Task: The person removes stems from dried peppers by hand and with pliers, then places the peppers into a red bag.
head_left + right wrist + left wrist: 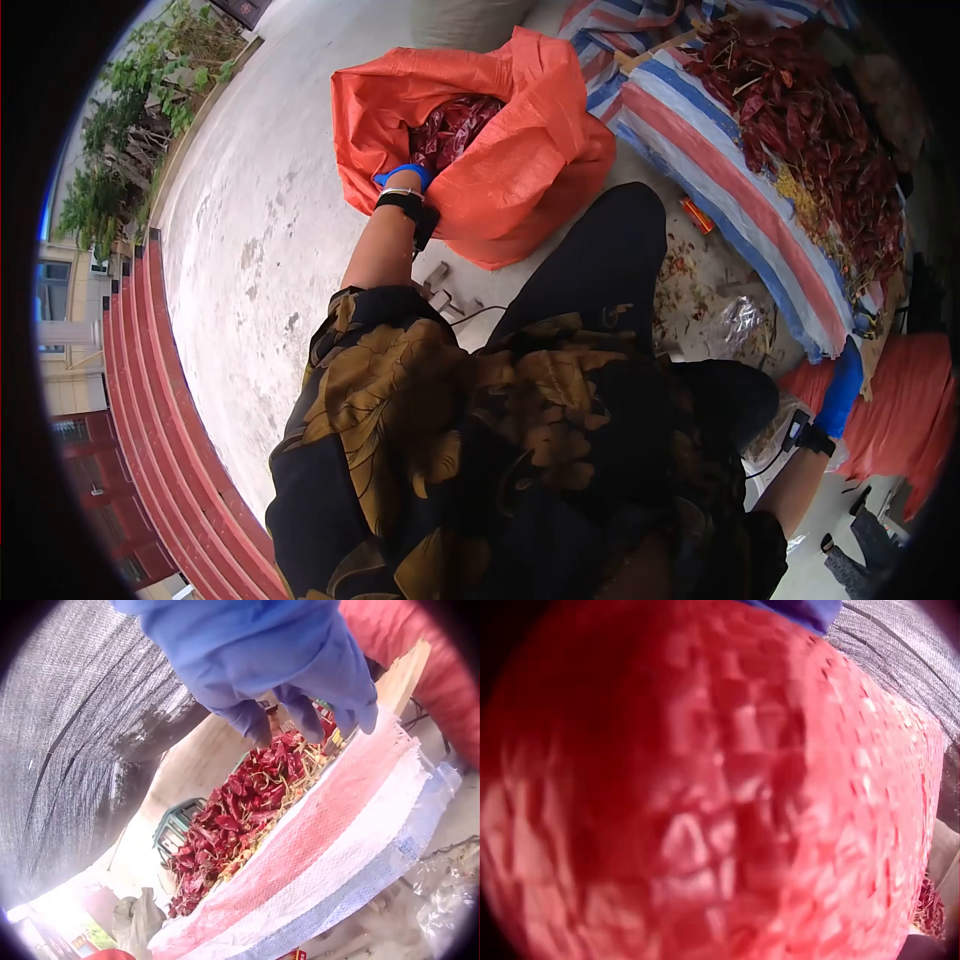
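Note:
In the head view the left hand, in a blue glove, reaches into the mouth of an orange-red woven bag holding dark red contents. Its fingers are hidden by the bag. The bag's weave fills most of the left wrist view, with a bit of blue glove at the top. The right hand is at the near corner of a striped sheet. In the right wrist view this gloved hand hangs with loosely bent fingers over the sheet's edge, beside dried red chillies.
Loose bits and crumpled clear plastic lie on the floor between the person's legs and the sheet. Red cloth or sacking is beyond the right hand. Red steps and plants are at the left. A green basket stands behind the chillies.

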Demonstrator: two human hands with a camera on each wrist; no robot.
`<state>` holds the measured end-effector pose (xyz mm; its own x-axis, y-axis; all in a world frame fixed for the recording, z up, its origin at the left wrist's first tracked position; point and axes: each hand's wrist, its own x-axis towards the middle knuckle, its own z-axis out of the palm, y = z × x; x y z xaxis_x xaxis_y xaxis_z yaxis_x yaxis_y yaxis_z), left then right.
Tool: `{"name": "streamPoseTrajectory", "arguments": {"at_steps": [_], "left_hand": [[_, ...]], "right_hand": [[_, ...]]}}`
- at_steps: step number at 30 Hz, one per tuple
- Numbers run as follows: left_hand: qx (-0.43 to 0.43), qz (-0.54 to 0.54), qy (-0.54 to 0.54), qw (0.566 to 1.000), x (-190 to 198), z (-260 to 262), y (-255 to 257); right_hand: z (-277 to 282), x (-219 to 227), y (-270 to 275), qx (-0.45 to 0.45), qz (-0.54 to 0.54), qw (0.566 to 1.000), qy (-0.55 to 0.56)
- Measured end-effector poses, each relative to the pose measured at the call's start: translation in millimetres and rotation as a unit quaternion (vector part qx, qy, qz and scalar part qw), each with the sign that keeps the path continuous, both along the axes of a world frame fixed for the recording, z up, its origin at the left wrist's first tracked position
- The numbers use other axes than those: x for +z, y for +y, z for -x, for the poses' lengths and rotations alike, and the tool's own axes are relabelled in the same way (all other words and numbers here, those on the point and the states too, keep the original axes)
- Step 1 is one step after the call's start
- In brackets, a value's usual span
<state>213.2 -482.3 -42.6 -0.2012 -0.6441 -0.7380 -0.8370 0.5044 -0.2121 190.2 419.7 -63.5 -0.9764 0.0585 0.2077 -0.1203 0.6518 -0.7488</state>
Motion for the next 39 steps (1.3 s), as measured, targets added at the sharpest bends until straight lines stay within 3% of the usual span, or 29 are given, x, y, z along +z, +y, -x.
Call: {"name": "streamPoseTrajectory", "arguments": {"at_steps": [2, 3, 4, 6, 8, 9, 10, 12, 14, 15, 18, 20, 22, 23, 26, 28, 29, 30, 31, 32, 34, 36, 39], "left_hand": [[0.121, -0.039, -0.097, 0.987, -23.0, -19.9, -46.3], [-0.03, 0.014, 0.02, 0.999, -43.2, -24.4, -68.0], [-0.028, 0.013, 0.021, 0.999, -21.0, -26.5, -46.6], [-0.196, 0.046, 0.129, 0.971, 6.4, -25.4, -17.6], [-0.239, 0.063, 0.163, 0.955, 24.4, -0.3, 18.3], [-0.238, 0.07, 0.302, 0.92, 34.3, 6.5, 38.0], [-0.255, 0.09, 0.359, 0.893, 45.3, 14.9, 55.2], [-0.321, 0.054, 0.439, 0.837, 22.9, 48.3, 60.4], [-0.327, -0.02, 0.423, 0.845, 18.4, 71.7, 64.5], [-0.352, 0.006, 0.416, 0.839, 14.6, 78.6, 68.4], [-0.296, -0.083, 0.362, 0.88, -37.7, 114.3, 44.8], [-0.314, -0.018, 0.314, 0.896, -24.4, 100.8, 62.6], [-0.299, -0.011, 0.314, 0.901, -70.7, 115.7, 43.2], [-0.306, 0.007, 0.296, 0.905, -69.2, 116.5, 44.8], [-0.312, 0.08, 0.262, 0.91, -123.7, 147.8, 8.8], [-0.236, 0.112, 0.27, 0.927, -144.4, 165.9, -12.9], [-0.304, 0.167, 0.247, 0.905, -138.1, 163.2, -12.3], [-0.314, 0.22, 0.204, 0.901, -152.9, 175.2, -23.0], [-0.276, 0.217, 0.225, 0.909, -145.9, 175.6, -21.2], [-0.181, 0.189, 0.251, 0.932, -115.5, 171.9, -2.3], [-0.256, 0.28, 0.199, 0.904, -114.0, 169.3, 8.9], [-0.297, 0.207, 0.24, 0.901, -119.6, 207.6, 48.8], [-0.349, 0.01, 0.304, 0.886, -133.7, 254.4, 109.1]], "right_hand": [[-10.8, 10.1, -11.5, 0.004, 0.003, 1.0, -0.014], [-14.1, 13.9, -16.1, 0.004, 0.007, 0.999, -0.031], [-14.6, 17.4, -21.3, 0.007, 0.005, 1.0, -0.03], [-17.3, 29.3, -42.1, -0.009, 0.082, 0.995, -0.059], [-18.2, 45.1, -65.8, -0.026, 0.157, 0.984, -0.086], [-20.3, 54.4, -77.0, -0.036, 0.194, 0.976, -0.097], [-22.8, 66.7, -92.6, -0.038, 0.192, 0.977, -0.089], [-27.1, 90.3, -121.5, -0.053, 0.21, 0.97, -0.11], [-35.5, 99.4, -128.7, -0.045, 0.22, 0.97, -0.099], [-40.9, 104.2, -130.9, -0.038, 0.209, 0.972, -0.103], [-62.1, 115.7, -132.4, -0.041, 0.161, 0.982, -0.088], [-84.0, 128.5, -134.8, -0.098, 0.208, 0.967, -0.11], [-101.5, 137.9, -140.9, -0.13, 0.201, 0.966, -0.095], [-106.8, 144.0, -146.3, -0.121, 0.157, 0.977, -0.077], [-115.0, 144.4, -147.6, -0.163, 0.189, 0.965, -0.081], [-117.5, 151.0, -154.2, -0.154, 0.173, 0.969, -0.081], [-116.9, 150.2, -155.1, -0.146, 0.177, 0.971, -0.064], [-114.7, 152.0, -156.6, -0.132, 0.18, 0.973, -0.051], [-111.9, 156.3, -160.4, -0.15, 0.177, 0.972, -0.036], [-107.3, 159.6, -164.2, -0.152, 0.192, 0.967, -0.065], [-106.6, 175.3, -178.5, -0.154, 0.194, 0.964, -0.094], [-109.1, 188.5, -190.6, -0.08, 0.184, 0.978, -0.056], [-105.0, 187.0, -190.2, -0.102, 0.211, 0.967, -0.095]]}}
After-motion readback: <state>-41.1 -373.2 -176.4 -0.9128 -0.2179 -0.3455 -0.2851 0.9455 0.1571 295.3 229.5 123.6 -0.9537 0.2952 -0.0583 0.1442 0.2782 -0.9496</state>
